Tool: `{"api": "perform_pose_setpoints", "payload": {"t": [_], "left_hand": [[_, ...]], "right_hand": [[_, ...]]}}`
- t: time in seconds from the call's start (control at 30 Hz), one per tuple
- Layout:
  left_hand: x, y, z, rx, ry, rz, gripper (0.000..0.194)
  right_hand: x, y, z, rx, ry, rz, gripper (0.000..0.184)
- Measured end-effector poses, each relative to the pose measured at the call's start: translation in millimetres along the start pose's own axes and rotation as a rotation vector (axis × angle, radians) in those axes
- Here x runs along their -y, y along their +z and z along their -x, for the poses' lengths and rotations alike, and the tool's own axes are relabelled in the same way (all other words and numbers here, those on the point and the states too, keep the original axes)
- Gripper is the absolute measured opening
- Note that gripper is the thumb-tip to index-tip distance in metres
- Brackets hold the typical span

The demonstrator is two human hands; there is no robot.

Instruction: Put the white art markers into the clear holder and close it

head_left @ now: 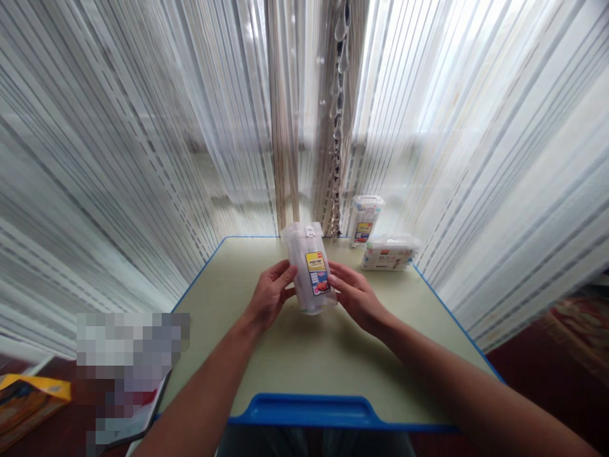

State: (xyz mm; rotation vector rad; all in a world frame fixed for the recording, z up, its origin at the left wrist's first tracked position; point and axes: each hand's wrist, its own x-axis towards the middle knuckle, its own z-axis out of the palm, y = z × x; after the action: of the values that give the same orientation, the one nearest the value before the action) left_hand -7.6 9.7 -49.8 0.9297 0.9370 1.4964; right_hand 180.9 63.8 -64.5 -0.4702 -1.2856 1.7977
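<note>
Between my two hands is a translucent plastic marker case [301, 279], tilted slightly and raised over the table. Its lid has a white latch, and a yellow, blue and red label is on the front. My left hand [273, 292] grips its left side, thumb on the front face. On the right side, my right hand [354, 295] holds it with fingers near the label. White or pale contents show dimly through the plastic; I cannot make out what they are.
A similar case [366, 219] stands upright at the table's back right, beside a wider white pack [391, 252]. The pale table [228, 266] has a blue rim and a blue front tray [311, 409]. String curtains [228, 127] hang behind. A yellow package [35, 403] lies lower left.
</note>
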Motion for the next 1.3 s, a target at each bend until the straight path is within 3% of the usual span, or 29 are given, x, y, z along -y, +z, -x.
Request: {"api": "perform_pose_setpoints", "payload": {"t": [0.17,0.33,0.5,0.6,0.9,1.3], "left_hand": [[6.9,-2.8,0.2,0.107,-0.074,0.091,0.045],[6.1,-1.2,3.6,0.136,-0.085,0.103,0.048],[2.2,3.4,5.9,0.111,-0.035,0.014,0.054],[2.5,4.1,6.5,0.093,-0.009,-0.05,0.058],[-3.0,1.9,8.3,0.184,-0.012,-0.07,0.055],[0.5,1.6,7.4,0.024,0.041,-0.074,0.06]], "right_hand": [[2.4,7.9,2.9,-0.003,0.067,-0.042,0.04],[7.5,10.6,5.1,0.046,-0.009,0.172,0.041],[-1.4,7.9,9.1,0.026,-0.052,0.427,0.07],[-6.4,7.7,10.8,0.004,-0.042,0.496,0.073],[2.1,10.5,10.9,0.091,0.005,0.236,0.067],[-3.6,7.9,10.0,0.039,-0.006,0.238,0.062]]}}
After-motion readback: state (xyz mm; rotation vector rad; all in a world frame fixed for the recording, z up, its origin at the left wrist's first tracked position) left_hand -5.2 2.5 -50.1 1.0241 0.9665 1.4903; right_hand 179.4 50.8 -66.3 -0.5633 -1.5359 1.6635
